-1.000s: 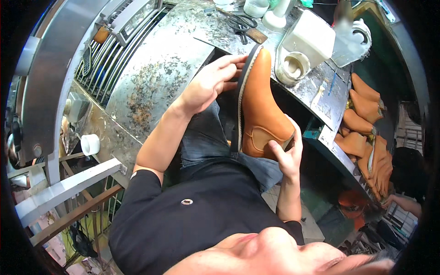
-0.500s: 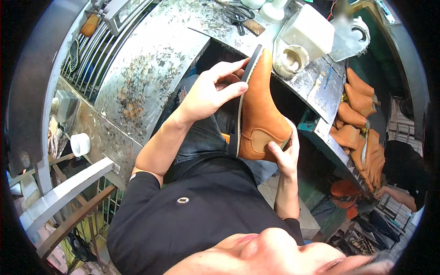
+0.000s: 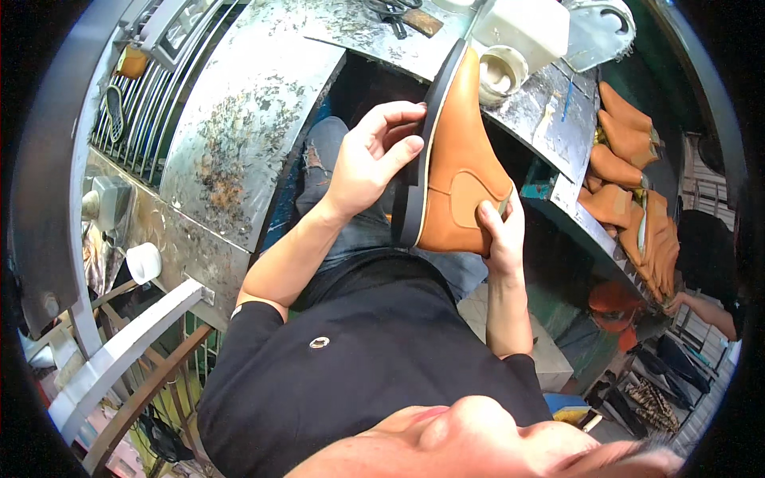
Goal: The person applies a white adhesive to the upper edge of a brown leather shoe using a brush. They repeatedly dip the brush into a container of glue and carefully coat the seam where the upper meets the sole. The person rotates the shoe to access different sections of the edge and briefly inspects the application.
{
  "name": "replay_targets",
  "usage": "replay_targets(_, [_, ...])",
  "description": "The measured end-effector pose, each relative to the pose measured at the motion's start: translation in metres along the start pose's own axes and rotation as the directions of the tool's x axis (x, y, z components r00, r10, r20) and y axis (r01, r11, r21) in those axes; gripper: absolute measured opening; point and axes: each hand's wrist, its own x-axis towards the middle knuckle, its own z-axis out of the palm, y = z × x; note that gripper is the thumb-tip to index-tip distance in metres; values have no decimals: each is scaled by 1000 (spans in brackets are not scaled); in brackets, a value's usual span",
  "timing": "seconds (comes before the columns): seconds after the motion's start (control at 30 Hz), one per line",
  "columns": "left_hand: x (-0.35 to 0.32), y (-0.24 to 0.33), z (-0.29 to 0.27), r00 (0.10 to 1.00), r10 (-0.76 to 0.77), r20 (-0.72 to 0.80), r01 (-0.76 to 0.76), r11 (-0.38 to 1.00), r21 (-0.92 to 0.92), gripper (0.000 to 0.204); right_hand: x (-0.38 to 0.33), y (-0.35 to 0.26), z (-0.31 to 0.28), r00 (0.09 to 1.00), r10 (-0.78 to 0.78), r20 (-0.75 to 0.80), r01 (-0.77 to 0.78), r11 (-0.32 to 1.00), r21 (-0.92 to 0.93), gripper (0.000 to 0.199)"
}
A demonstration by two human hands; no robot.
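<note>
A tan ankle boot (image 3: 466,143) with a lighter side panel, pale stitched welt and thick black sole (image 3: 410,203) is held over my lap, toe pointing away from me and sole facing left. My right hand (image 3: 504,235) grips it by the shaft opening, thumb on the outside near the panel; the other fingers are mostly hidden behind the leather. My left hand (image 3: 365,163) is at the sole's edge with thumb and fingers curled but apart. Its index fingertip is at or very near the sole; I cannot tell whether it touches.
Beyond the boot, a stained metal bench (image 3: 550,119) carries a crusted white pot (image 3: 502,76) and a white plastic container (image 3: 526,28). Several tan boot pieces (image 3: 617,163) are heaped at right, near another person's arm (image 3: 705,315). A paint-spotted metal surface (image 3: 231,151) lies left.
The boot has tilted, showing more of the black sole. My left fingers have drawn back slightly from the sole's edge. My right hand keeps its grip, and the whole view has shifted.
</note>
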Motion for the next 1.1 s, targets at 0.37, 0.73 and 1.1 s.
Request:
replay_targets(0.37, [-8,8,1,900,-96,425,30,987,159,105,3,-4,12,999,2,-36,1,997,80,59])
replay_targets(0.73, [-1,-1,-2,888,-92,451,-2,979,203,106,7,-5,23,995,9,-95,-2,997,75,57])
replay_targets(1.1, [-1,31,-11,995,-93,28,96,980,-177,93,18,-19,25,998,-19,-51,20,1000,0,64])
